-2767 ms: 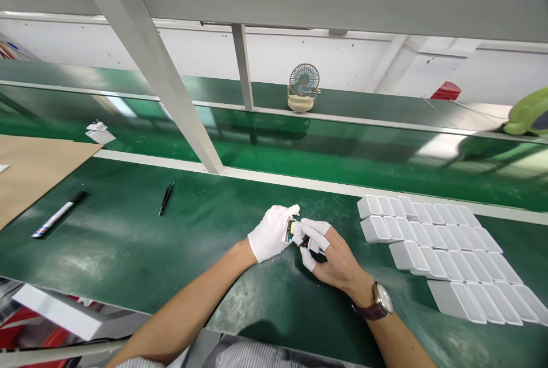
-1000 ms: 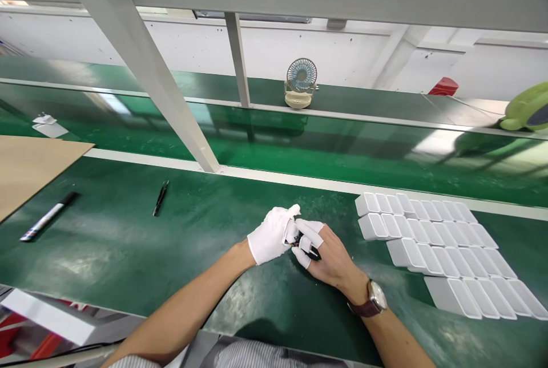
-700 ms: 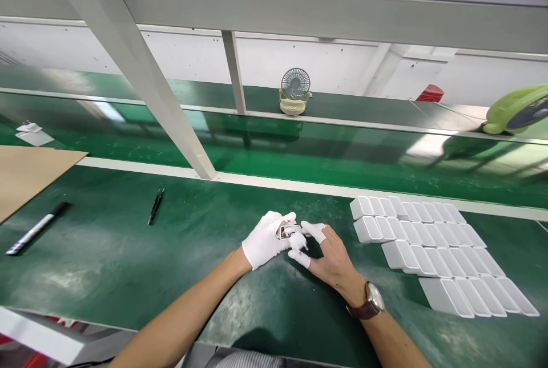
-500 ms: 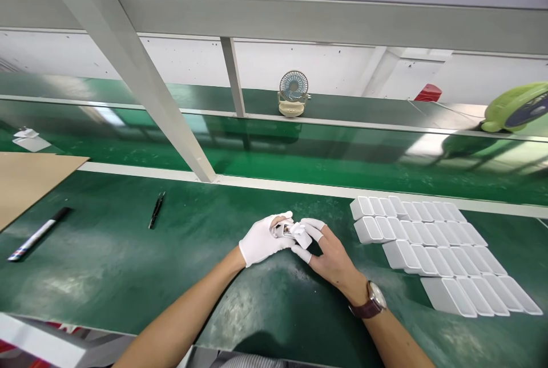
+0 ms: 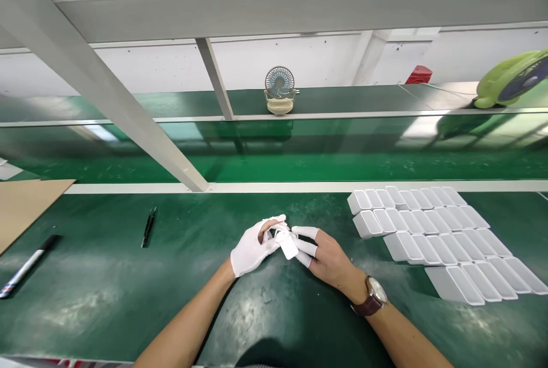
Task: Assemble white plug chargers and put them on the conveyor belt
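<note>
My left hand (image 5: 252, 251), in a white glove that leaves a fingertip or thumb bare, is closed around a small white plastic housing. A flat white piece with rounded corners (image 5: 289, 247) hangs from the housing's near side. Around its right side curl the fingers of my right hand (image 5: 327, 257), which wear white finger covers and pinch at the piece. Where exactly the fingertips grip is partly hidden. Both hands hover just above the green table (image 5: 205, 305).
Several rows of white plastic cases (image 5: 428, 222) stand on the right. A black pen (image 5: 149, 227), a marker (image 5: 28, 268) and cardboard (image 5: 32, 202) lie left. A slanted metal post (image 5: 128, 111) rises behind. Beyond stand a small fan (image 5: 279, 85) and a green fan (image 5: 509, 80).
The view has tilted and shifted slightly. The flat white piece has turned toward me over the housing, covering the opening that showed before. My right fingers have drawn closer together beside it.
</note>
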A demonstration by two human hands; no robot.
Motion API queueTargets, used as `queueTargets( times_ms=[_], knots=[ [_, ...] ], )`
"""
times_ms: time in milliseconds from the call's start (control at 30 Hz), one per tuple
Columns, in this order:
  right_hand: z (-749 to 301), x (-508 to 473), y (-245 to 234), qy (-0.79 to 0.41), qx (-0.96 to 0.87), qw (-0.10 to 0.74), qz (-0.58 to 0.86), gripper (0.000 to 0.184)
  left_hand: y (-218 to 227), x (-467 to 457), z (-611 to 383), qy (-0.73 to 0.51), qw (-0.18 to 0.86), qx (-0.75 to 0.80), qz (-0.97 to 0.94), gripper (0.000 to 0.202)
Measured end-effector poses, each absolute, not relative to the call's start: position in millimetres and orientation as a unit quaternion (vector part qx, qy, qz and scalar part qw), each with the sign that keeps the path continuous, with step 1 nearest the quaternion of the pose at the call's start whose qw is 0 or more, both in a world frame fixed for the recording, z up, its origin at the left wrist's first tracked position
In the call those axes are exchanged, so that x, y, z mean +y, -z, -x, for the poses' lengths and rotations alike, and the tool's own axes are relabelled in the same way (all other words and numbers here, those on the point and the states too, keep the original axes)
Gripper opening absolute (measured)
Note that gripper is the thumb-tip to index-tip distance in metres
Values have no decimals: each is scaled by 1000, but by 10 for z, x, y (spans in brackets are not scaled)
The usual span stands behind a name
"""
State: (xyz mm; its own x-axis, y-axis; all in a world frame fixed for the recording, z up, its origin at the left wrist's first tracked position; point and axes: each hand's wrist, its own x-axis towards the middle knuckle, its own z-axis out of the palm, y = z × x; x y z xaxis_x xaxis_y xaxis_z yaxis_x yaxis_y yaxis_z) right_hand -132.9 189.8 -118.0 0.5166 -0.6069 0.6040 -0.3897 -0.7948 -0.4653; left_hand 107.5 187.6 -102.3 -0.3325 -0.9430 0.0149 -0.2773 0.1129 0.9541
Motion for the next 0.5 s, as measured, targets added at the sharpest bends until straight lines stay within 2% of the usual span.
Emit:
queueTargets(
  times_ms=[267, 500],
  knots=[
    [1349, 1908, 1193, 373, 283, 104, 877, 22, 1019, 1800, -1084, 541, 335, -609, -474, 52],
    [1369, 1920, 1233, 333, 294, 118, 888, 12, 904, 1751, -1060, 573, 321, -591, -468, 44]
  ],
)
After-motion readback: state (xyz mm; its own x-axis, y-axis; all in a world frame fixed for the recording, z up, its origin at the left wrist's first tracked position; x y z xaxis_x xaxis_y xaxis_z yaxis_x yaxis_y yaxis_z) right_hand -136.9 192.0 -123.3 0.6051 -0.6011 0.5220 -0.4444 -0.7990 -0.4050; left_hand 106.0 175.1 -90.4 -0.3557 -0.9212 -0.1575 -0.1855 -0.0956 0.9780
